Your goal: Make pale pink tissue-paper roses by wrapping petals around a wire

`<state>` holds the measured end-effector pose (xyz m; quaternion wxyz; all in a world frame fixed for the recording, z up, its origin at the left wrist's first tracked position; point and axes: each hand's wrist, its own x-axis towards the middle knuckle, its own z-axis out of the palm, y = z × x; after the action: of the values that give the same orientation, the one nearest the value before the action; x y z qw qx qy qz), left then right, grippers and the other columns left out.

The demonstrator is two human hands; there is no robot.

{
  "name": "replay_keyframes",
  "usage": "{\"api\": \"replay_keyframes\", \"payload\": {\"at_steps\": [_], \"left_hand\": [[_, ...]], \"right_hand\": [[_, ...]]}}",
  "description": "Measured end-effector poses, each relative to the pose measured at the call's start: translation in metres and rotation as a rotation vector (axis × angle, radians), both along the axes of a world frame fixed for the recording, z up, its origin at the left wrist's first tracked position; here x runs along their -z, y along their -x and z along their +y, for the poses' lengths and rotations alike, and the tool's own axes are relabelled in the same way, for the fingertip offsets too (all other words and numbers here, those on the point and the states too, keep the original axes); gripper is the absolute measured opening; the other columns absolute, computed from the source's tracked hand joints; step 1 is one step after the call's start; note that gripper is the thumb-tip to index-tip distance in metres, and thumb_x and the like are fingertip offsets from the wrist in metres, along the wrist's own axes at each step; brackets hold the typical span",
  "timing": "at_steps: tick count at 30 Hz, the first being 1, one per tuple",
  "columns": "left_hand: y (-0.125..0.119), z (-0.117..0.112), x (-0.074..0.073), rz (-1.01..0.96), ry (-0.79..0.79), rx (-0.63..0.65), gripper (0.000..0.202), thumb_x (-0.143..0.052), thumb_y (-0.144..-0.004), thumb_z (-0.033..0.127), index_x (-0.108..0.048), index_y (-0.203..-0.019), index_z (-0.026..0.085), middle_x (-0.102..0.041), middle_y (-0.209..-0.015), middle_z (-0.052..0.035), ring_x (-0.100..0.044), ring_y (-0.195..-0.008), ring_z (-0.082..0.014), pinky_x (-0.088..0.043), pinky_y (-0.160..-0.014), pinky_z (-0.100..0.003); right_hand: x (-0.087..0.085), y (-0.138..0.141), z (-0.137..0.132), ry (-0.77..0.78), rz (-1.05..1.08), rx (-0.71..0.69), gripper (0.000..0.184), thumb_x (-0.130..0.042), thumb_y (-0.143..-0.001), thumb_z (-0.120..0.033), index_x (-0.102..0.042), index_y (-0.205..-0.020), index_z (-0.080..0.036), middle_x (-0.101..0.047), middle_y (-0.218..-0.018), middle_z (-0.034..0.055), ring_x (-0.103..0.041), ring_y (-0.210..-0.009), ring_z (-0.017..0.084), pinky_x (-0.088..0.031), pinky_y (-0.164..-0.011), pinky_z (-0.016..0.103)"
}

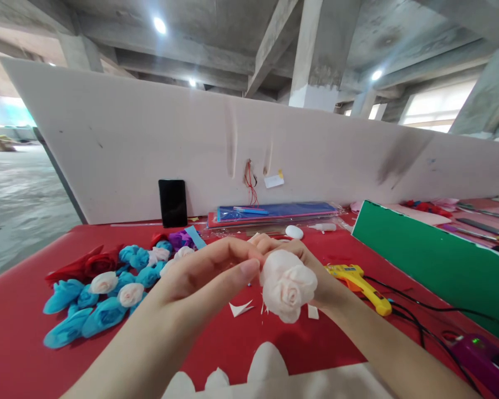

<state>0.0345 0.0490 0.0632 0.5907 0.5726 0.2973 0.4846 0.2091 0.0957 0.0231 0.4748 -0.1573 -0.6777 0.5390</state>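
Note:
A pale pink paper rose (288, 284) is held up over the red table (20, 310), its bloom facing me. My right hand (316, 271) is wrapped round it from behind and the right. My left hand (208, 274) comes in from the left with its fingers curled, the thumb tip pressing the rose's left edge. A strip of scalloped pale paper petals (266, 371) lies at the near table edge below the hands.
A pile of blue, white and red paper roses (108, 288) lies at the left. A yellow glue gun (360, 282) with a black cable rests at the right, beside a green board (432, 260). Packs of coloured paper (274, 213) and a black phone (173, 203) stand against the white back panel.

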Motion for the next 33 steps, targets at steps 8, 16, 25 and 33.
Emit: {"api": "replay_keyframes", "payload": {"at_steps": [8,16,25,33], "left_hand": [[0.006,0.004,0.007,0.147,-0.029,-0.1,0.01,-0.068,-0.081,0.041,-0.073,-0.078,0.033,-0.077,-0.083,0.009,-0.071,-0.085,-0.0133,-0.053,-0.069,-0.01],[0.014,-0.001,0.013,0.154,-0.007,-0.133,0.007,-0.069,-0.081,0.04,-0.07,-0.084,0.034,-0.074,-0.08,0.011,-0.07,-0.081,-0.0115,-0.053,-0.067,-0.009],[-0.002,-0.01,-0.001,0.159,-0.098,-0.218,0.017,-0.069,-0.069,0.015,-0.07,-0.076,0.03,-0.075,-0.081,0.0061,-0.068,-0.082,-0.0172,-0.052,-0.069,-0.02],[-0.008,-0.016,-0.003,0.023,-0.058,-0.388,0.021,-0.072,-0.056,0.012,-0.067,-0.067,0.029,-0.07,-0.068,0.0077,-0.063,-0.069,-0.0162,-0.051,-0.06,-0.021]], "right_hand": [[0.003,0.004,0.0,0.065,0.052,0.053,0.016,-0.076,-0.074,-0.03,-0.069,-0.062,-0.021,-0.054,-0.073,-0.0022,-0.049,-0.067,0.012,-0.044,-0.069,0.028],[0.0,0.009,-0.008,0.062,0.096,0.127,0.01,-0.077,-0.074,-0.029,-0.072,-0.066,-0.024,-0.058,-0.075,-0.0021,-0.049,-0.065,0.011,-0.044,-0.064,0.025],[-0.005,0.01,-0.013,-0.034,0.111,0.234,0.008,-0.073,-0.073,-0.02,-0.074,-0.068,-0.027,-0.061,-0.077,-0.0009,-0.053,-0.071,0.014,-0.047,-0.07,0.028],[-0.008,0.024,-0.034,-0.152,0.122,0.445,0.024,-0.068,-0.077,-0.007,-0.077,-0.073,-0.029,-0.068,-0.076,-0.002,-0.055,-0.079,0.016,-0.046,-0.077,0.03]]}}
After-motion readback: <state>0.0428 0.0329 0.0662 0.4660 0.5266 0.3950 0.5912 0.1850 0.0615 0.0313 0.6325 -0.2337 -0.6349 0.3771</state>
